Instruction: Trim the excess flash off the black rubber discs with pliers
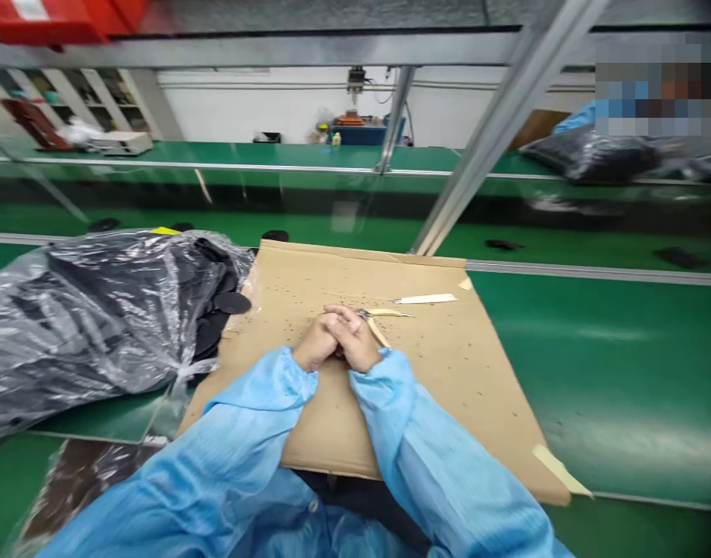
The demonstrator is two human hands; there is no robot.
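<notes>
Well, pliers (pixel 388 312) on speckled cardboard (pixel 471 345).

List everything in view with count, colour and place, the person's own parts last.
Cardboard sheet: one, brown, on the green bench
Pliers: one, yellow handles, on the cardboard
Slim tool: one, white, beyond the pliers
Tape: two pieces, cream, cardboard's right corners
Plastic bag: one, clear, left of the cardboard
Discs: several, black, in and around the bag
Frame posts: several, silver, beyond the cardboard
Bin: at least one, red, top left
Boxy device: one, beige, upper left
Cabinet: one, white, upper left
Bundles: count unclear, black, upper right
Sleeves: two, blue, on the forearms
Left hand and right hand: two, bare, clasped over the cardboard
</notes>
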